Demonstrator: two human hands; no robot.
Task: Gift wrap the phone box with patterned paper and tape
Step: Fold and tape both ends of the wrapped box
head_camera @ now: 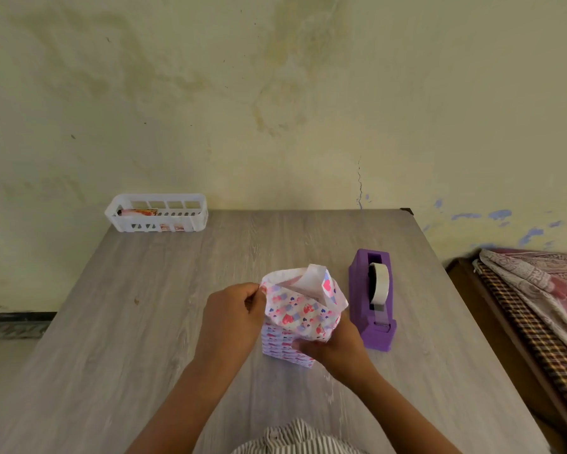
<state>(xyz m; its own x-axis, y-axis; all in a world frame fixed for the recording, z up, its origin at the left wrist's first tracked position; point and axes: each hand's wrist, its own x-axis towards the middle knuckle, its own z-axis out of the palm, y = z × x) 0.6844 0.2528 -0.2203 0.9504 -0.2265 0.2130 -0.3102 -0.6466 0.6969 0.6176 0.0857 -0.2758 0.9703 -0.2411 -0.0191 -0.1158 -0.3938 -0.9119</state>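
Note:
The phone box stands on end near the middle of the table, covered in heart-patterned paper (pixel 300 317); the box itself is hidden under the wrap. The paper's top end gapes open, showing its white inside. My left hand (pixel 234 314) pinches the paper's upper left edge. My right hand (pixel 332 347) grips the lower right side of the wrapped box, fingers curled against the paper. A purple tape dispenser (pixel 372 299) with a white tape roll stands just right of the box.
A white slotted plastic basket (pixel 157 213) with some patterned paper inside sits at the table's far left corner by the wall. The grey wood-grain table (pixel 144 306) runs out to the left. A bed with patterned cloth (pixel 537 290) lies to the right.

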